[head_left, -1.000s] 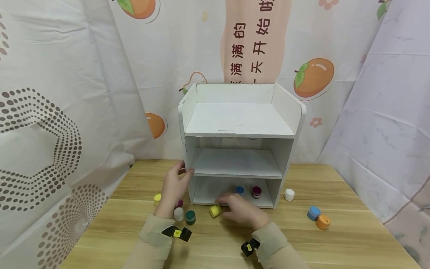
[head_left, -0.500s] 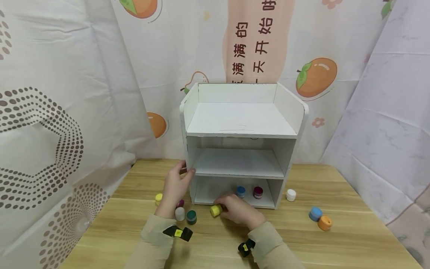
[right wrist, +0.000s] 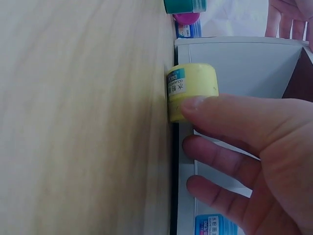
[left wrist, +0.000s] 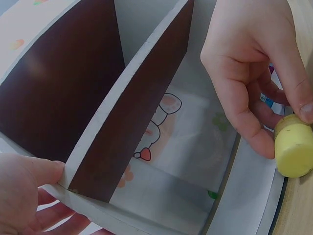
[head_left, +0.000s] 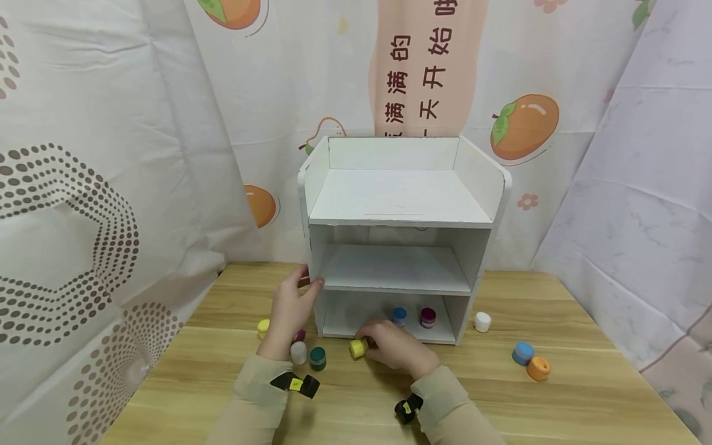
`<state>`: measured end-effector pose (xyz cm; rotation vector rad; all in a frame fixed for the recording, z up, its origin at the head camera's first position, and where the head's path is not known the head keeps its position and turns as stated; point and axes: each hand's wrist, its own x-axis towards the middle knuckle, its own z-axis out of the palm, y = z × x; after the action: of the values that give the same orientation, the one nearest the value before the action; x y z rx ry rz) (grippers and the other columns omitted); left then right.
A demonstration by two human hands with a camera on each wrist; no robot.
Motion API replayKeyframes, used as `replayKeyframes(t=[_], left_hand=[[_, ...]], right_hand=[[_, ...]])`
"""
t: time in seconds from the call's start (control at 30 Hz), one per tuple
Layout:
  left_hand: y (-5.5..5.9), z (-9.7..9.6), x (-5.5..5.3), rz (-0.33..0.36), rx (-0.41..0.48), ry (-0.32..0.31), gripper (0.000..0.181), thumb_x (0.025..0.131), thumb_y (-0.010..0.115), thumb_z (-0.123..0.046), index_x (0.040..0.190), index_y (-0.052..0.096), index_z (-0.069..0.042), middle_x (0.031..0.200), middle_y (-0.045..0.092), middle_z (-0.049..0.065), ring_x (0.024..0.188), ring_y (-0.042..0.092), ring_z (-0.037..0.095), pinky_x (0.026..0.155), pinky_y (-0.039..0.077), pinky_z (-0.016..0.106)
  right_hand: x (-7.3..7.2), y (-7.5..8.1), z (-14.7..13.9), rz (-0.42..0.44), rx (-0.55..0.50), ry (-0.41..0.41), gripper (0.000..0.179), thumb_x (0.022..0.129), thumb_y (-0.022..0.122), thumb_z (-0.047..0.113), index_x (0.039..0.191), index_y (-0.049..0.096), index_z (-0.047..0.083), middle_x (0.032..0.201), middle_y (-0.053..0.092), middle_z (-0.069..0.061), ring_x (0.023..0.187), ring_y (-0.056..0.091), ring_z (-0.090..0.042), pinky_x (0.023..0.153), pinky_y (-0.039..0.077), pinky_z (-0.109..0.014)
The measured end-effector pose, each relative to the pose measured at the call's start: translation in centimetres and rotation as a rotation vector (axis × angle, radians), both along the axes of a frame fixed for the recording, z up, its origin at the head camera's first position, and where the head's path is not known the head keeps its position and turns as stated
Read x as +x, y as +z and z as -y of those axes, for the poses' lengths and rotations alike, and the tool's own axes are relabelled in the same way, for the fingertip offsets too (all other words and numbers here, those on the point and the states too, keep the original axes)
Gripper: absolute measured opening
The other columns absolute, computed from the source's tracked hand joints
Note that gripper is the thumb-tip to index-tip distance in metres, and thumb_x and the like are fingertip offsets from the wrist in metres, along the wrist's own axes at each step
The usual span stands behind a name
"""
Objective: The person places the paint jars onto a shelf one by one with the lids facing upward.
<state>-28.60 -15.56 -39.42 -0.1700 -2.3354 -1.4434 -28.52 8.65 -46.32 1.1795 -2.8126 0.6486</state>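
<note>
My right hand (head_left: 395, 349) pinches a small yellow paint jar (right wrist: 195, 90) between thumb and forefinger. The jar lies on its side on the table, just before the lower front edge of a small white shelf (head_left: 397, 198). In the right wrist view the other fingers are spread apart, off the jar. My left hand (head_left: 290, 303) holds the shelf's left side panel. Its thumb (left wrist: 46, 171) lies at the end of the middle board, with the fingers outside. On the bottom level stand a blue paint jar (head_left: 399, 316) and a dark magenta one (head_left: 427, 317).
Left of the shelf are a green jar (head_left: 317, 358), a white jar (head_left: 298, 353), a partly hidden magenta jar (head_left: 300, 335) and a yellow one (head_left: 264, 327). To the right sit a white jar (head_left: 482, 321), a blue jar (head_left: 523, 353) and an orange jar (head_left: 538, 368).
My right hand has moved slightly left and its fingers have closed on the yellow paint jar. The left hand stays on the shelf panel.
</note>
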Motion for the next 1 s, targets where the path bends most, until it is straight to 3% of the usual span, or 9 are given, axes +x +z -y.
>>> replayKeyframes(t=[0.17, 0.47, 0.77, 1.0], left_hand=[[0.0, 0.0, -0.1, 0.002, 0.005, -0.002, 0.045, 0.1, 0.068, -0.026, 0.138, 0.059, -0.005, 0.134, 0.062, 0.015, 0.121, 0.062, 0.032, 0.094, 0.056, 0.048], [-0.1, 0.0, -0.2, -0.002, 0.001, -0.003, 0.045, 0.1, 0.068, -0.027, 0.138, 0.059, -0.006, 0.133, 0.063, 0.014, 0.12, 0.062, 0.031, 0.093, 0.056, 0.047], [0.0, 0.0, -0.1, 0.001, 0.01, -0.009, 0.043, 0.1, 0.068, -0.025, 0.138, 0.059, -0.007, 0.133, 0.063, 0.014, 0.121, 0.062, 0.031, 0.093, 0.056, 0.047], [0.0, -0.1, -0.1, -0.001, 0.009, -0.006, 0.042, 0.1, 0.068, -0.024, 0.138, 0.06, -0.007, 0.132, 0.064, 0.014, 0.12, 0.062, 0.032, 0.093, 0.056, 0.048]], right_hand=[[0.0, 0.2, -0.3, -0.02, 0.005, 0.009, 0.027, 0.089, 0.08, 0.011, 0.115, 0.073, 0.014, 0.111, 0.069, 0.007, 0.102, 0.063, -0.011, 0.088, 0.055, -0.031], [0.4, 1.6, -1.3, -0.002, -0.105, 0.051, 0.021, 0.094, 0.074, 0.013, 0.115, 0.073, 0.014, 0.107, 0.066, 0.009, 0.098, 0.063, -0.008, 0.086, 0.055, -0.028], [1.0, 3.4, -2.4, -0.051, -0.13, 0.03, 0.027, 0.091, 0.074, 0.011, 0.119, 0.072, 0.012, 0.112, 0.064, 0.004, 0.097, 0.066, -0.02, 0.081, 0.056, -0.027], [1.3, 4.1, -3.1, -0.094, -0.141, 0.031, 0.027, 0.09, 0.077, 0.011, 0.117, 0.073, 0.013, 0.11, 0.062, 0.005, 0.092, 0.062, -0.011, 0.077, 0.056, -0.025]])
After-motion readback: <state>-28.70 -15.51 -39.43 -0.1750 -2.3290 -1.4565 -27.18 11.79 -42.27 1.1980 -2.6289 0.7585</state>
